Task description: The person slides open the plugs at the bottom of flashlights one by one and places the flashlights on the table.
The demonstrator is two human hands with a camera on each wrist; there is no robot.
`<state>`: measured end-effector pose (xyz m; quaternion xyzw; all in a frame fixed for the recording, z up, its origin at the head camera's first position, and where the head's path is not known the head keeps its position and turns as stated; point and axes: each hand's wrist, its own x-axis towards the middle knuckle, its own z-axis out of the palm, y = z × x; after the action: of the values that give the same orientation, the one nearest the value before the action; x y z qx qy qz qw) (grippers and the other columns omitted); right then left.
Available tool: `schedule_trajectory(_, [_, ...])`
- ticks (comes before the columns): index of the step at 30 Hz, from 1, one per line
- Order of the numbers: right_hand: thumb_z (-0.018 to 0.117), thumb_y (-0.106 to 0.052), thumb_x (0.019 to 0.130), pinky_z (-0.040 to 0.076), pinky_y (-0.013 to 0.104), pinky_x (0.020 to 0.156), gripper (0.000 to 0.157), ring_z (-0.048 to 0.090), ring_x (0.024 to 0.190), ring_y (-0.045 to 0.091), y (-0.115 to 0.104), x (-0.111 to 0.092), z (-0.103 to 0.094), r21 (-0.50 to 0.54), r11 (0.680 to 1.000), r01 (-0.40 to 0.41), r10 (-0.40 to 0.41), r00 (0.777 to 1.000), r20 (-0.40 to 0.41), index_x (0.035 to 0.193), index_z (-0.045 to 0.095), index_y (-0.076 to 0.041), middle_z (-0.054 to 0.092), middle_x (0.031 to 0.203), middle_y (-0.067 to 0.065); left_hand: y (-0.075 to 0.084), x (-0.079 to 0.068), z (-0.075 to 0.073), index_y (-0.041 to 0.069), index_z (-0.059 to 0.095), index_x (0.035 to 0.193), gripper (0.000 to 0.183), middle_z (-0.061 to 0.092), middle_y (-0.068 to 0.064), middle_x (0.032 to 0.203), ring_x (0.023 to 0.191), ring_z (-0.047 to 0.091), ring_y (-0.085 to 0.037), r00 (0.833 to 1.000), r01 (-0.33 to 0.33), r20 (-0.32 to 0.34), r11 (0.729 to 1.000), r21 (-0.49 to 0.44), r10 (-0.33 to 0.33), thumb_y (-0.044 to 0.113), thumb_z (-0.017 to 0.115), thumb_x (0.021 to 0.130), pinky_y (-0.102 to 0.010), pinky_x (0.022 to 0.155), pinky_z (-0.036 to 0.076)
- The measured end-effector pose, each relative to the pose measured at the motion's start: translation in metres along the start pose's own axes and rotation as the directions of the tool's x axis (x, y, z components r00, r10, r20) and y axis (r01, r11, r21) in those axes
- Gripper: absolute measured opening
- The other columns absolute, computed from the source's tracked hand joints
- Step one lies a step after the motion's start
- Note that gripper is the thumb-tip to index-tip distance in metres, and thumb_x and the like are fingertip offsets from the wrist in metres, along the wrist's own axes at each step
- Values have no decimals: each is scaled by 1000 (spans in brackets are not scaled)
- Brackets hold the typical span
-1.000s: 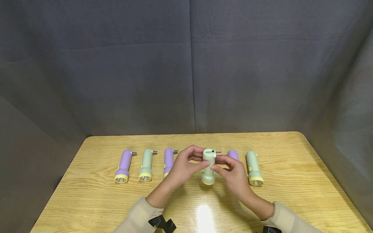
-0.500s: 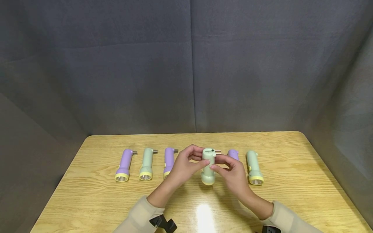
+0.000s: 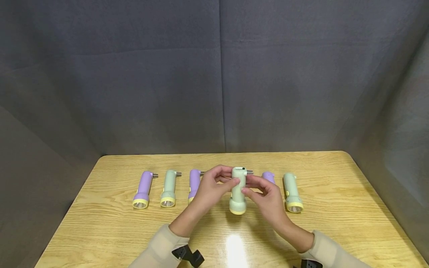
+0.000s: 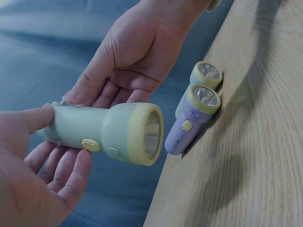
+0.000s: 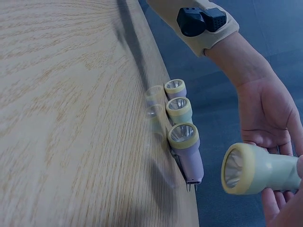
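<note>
The held green flashlight (image 3: pixel 238 196) is at the lower centre of the head view, just right of the middle, raised off the wooden table (image 3: pixel 110 230), its yellow-rimmed head toward the bottom of the frame and its metal prongs (image 3: pixel 250 172) jutting right at the top. Both hands grip it: the left hand (image 3: pixel 212 186) and right hand (image 3: pixel 268 195) each pinch the barrel between thumb and fingers, probably to steady it while leaving the head uncovered (some left fingertips lie by the yellow switch (image 4: pixel 91 144)). The others lie in a row, heads toward the bottom, seemingly spaced for easy reach: at left, an outer purple flashlight (image 3: pixel 144 188), a resting green flashlight (image 3: pixel 168 188) and an inner purple flashlight (image 3: pixel 194 182); at right, a half-hidden purple flashlight (image 3: pixel 268 177) and an end green flashlight (image 3: pixel 292 191). The forearms slant inward from the lower edge, the hands roughly mirroring each other, thumbs nearest the camera and fingers behind the barrel
</note>
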<state>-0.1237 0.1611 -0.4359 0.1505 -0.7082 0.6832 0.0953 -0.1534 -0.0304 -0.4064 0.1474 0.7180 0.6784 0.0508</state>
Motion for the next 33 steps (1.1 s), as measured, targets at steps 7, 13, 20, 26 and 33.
schedule_trajectory(7, [70, 10, 90, 59, 28, 88, 32, 68, 108, 13, -2, -4, -2, 49, 998, 44, -45, 999, 28, 122, 64, 12, 71, 118, 9, 2, 4, 3, -2, 67, 119, 33, 68, -14, 106, 86, 67, -16, 994, 71, -79, 994, -80, -77, 16, 77, 93, -38, 79, 62])
schedule_trajectory(13, [70, 14, 88, 59, 34, 90, 40, 64, 117, 15, -1, -11, -4, 66, 991, 116, -122, 988, 98, 127, 60, 13, 65, 129, 12, 4, 5, 3, -3, 67, 120, 34, 67, -14, 103, 82, 68, -16, 990, 89, -96, 989, -115, -100, 17, 76, 94, -37, 74, 63])
schedule_trajectory(20, [74, 15, 83, 57, 35, 95, 57, 51, 133, 18, 1, -20, -3, 12, 983, 183, -182, 967, 180, 137, 56, 8, 50, 146, 22, 4, 7, 2, -2, 68, 120, 33, 68, -12, 99, 83, 67, -16, 982, 129, -120, 984, -124, -143, 20, 74, 95, -43, 75, 63])
schedule_trajectory(26, [79, 15, 78, 53, 33, 101, 75, 43, 140, 17, 2, -25, 0, -2, 973, 232, -226, 950, 217, 146, 47, 8, 42, 152, 26, 5, 8, 1, -2, 69, 119, 33, 68, -10, 98, 85, 69, -16, 976, 155, -133, 979, -136, -173, 22, 73, 96, -46, 76, 62])
schedule_trajectory(33, [80, 13, 78, 52, 30, 102, 81, 41, 143, 17, 2, -28, 3, -55, 975, 214, -199, 958, 207, 150, 45, 3, 41, 156, 20, 5, 9, 1, -3, 68, 120, 36, 67, -11, 100, 86, 71, -20, 971, 181, -133, 973, -140, -199, 24, 73, 97, -43, 73, 63])
